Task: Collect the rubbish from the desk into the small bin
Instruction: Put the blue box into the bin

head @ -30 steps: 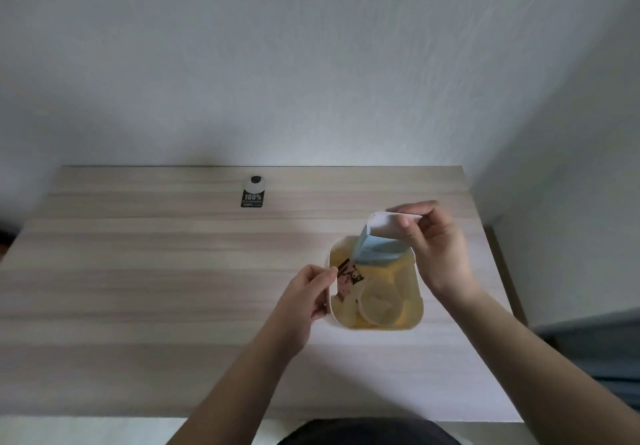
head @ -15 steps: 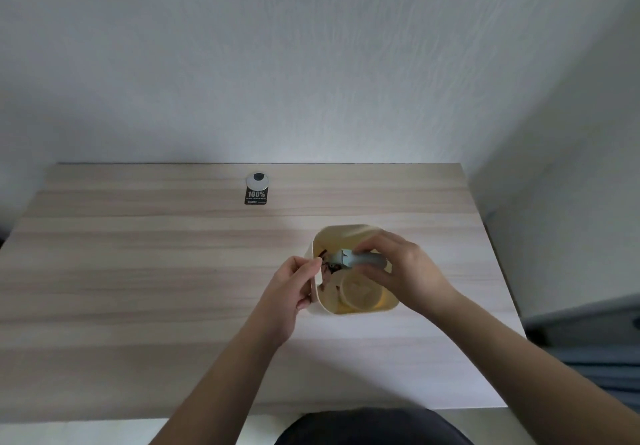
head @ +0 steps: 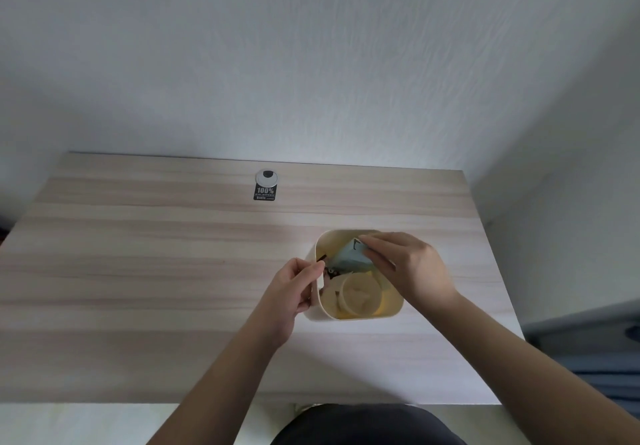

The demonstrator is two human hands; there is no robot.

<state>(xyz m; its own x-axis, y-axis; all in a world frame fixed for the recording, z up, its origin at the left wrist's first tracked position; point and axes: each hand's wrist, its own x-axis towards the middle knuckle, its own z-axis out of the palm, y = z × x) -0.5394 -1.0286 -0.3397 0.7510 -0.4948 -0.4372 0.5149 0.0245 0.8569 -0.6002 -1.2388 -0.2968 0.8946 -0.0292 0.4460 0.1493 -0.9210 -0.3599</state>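
My view is dim and bluish-grey — soft, even light with no glare anywhere. A paler patch glows low on the wall (head: pixel 311 139) and the far half of the desk (head: pixel 173 236). Shadows are faint and diffuse. The wide lens bends the desk's edges outward — corners darken and smear slightly. Detail is soft throughout; the middle is sharpest.

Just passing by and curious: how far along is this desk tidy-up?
Nearly done. The bin already holds a cup and wrappers. The right hand is pushing a blue carton in while the left hand steadies the rim. The desk shows no other loose rubbish, only a fixed label by its cable hole.
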